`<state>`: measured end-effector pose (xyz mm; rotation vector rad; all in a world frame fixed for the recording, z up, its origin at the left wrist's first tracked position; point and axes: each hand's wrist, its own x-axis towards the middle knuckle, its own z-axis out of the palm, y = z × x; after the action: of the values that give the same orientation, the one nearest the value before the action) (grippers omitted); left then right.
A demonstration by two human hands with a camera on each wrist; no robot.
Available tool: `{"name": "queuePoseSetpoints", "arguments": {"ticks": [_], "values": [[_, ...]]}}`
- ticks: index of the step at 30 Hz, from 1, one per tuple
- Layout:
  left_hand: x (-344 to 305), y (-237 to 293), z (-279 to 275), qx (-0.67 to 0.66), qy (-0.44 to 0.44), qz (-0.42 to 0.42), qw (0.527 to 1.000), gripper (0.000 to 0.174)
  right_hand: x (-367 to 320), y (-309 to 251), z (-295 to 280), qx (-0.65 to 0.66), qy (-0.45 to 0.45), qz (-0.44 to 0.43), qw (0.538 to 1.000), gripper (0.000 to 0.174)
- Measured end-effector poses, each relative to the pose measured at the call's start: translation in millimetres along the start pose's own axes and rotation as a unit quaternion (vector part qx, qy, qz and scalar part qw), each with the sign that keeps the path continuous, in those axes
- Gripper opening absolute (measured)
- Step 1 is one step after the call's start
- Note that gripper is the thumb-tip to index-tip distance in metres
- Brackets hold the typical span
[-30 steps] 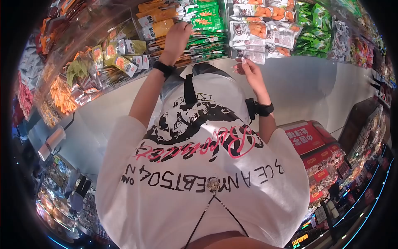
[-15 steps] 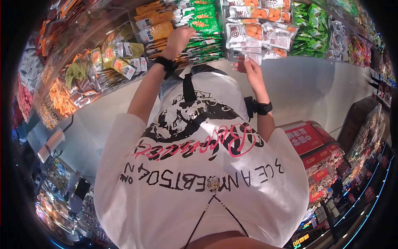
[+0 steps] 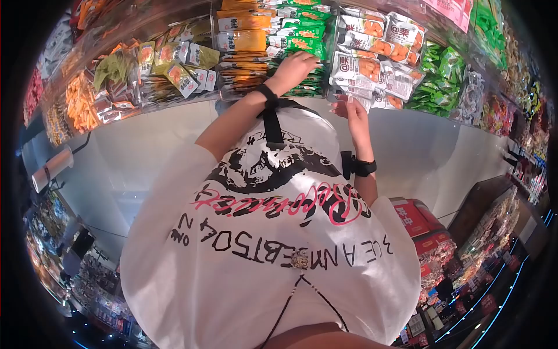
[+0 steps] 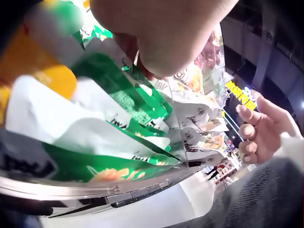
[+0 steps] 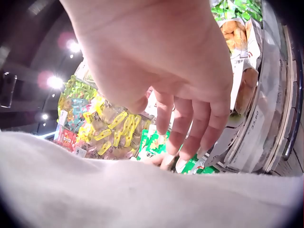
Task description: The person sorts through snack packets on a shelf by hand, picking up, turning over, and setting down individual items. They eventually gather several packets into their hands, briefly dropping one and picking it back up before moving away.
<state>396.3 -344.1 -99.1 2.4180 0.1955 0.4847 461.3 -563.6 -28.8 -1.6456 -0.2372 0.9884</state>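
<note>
In the head view, my left hand (image 3: 295, 71) reaches down onto a row of green snack packets (image 3: 304, 46), its fingers at their upper edges. The left wrist view shows that hand from above its back, over a green-and-white packet (image 4: 128, 90); the fingertips are hidden among the packets. My right hand (image 3: 353, 116) hovers at the front edge of the display, just below white packets with pictures of chestnuts (image 3: 366, 68). Its fingers are loosely bent with nothing between them, as the right wrist view of the right hand (image 5: 175, 90) also shows.
Orange packets (image 3: 241, 41) fill the column left of the green ones. Farther left lie olive-green packets (image 3: 181, 78) and orange-wrapped sticks (image 3: 81, 104). Bright green bags (image 3: 439, 75) stand to the right. Red display boxes (image 3: 414, 220) stand behind on the right.
My left hand has moved right, from the border of the orange and green packets onto the green ones. The right hand stays near the chestnut packets. The view has shifted slightly.
</note>
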Motion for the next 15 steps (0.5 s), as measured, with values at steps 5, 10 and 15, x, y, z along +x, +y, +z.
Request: {"name": "queuePoseSetpoints", "arguments": {"ticks": [5,10,15], "values": [[-7,-25,-48,0.181,0.073,0.014,0.981,0.024,18,-22,13,-0.043,0.002,-0.009,0.999,0.027],[-9,-17,-96,0.088,0.199,-0.079,0.973,0.021,88,-36,77,-0.193,-0.052,-0.233,0.952,0.025],[-44,11,-118,0.019,0.186,-0.198,0.962,0.022,150,-12,129,-0.544,-0.071,-0.386,0.741,0.029]]}}
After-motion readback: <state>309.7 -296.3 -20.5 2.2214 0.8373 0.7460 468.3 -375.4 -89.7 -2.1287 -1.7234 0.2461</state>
